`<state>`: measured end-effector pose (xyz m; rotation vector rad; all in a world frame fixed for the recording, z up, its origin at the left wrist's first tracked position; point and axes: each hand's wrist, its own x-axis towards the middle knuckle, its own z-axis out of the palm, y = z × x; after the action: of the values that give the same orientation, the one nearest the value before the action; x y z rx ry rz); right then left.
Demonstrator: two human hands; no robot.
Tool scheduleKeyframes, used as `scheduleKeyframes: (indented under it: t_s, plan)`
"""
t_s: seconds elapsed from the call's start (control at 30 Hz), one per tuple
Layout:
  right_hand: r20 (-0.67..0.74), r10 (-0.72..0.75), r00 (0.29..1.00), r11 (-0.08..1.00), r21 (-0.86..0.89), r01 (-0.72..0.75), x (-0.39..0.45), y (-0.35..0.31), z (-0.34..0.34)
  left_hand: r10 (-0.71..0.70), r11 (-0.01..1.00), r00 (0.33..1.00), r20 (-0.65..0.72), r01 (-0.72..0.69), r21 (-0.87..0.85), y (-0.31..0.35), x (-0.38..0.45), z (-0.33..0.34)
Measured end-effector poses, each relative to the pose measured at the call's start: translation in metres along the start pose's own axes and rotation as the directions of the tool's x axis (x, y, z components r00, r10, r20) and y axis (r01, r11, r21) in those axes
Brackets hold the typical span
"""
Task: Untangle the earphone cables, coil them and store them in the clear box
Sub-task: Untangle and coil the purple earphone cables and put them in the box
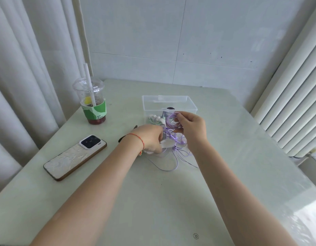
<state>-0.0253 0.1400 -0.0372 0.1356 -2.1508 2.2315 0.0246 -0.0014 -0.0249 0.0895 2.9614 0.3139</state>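
Two hands: we have both at the purple cable (173, 153), just in front of the box (169, 103)
Loose tail: nearest us, slack loops lie on the table (153, 201), trailing from the hands toward us
Left hand (150, 139): fingers curled down at the cable by the earbuds (179, 140); we cannot tell what they pinch
Right hand (190, 125): higher and nearer the box, thumb and fingertips pinching a small coil (172, 120) held upright
Key relation: we judge the uncoiled run lies below and toward us from the coil, so the left feeds and the right winds
Box: open, just behind the coil, other earphones (154, 118) already inside
Far left: phone (74, 157), then cup (93, 103), well apart from the work
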Motion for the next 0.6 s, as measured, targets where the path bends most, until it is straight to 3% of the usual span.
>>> scheduleKeyframes:
  t_s: [0.33, 0.5, 0.6]
  plan:
    - [-0.017, 0.016, 1.0, 0.999, 0.041, -0.015, 0.005, 0.002, -0.017, 0.009, 0.999, 0.996, -0.092, -0.014, -0.051, 0.006, 0.0, -0.044]
    - [-0.006, 0.025, 1.0, 0.995, 0.095, -0.024, 0.01, -0.005, -0.023, -0.064, 0.927, 0.97, -0.233, -0.029, -0.375, -0.005, 0.009, -0.045]
    - [0.063, 0.158, 0.985, 0.925, 0.341, -0.17, 0.014, -0.015, -0.024, -0.158, 0.73, 0.948, -0.278, -0.077, -0.679, -0.005, 0.019, -0.03]
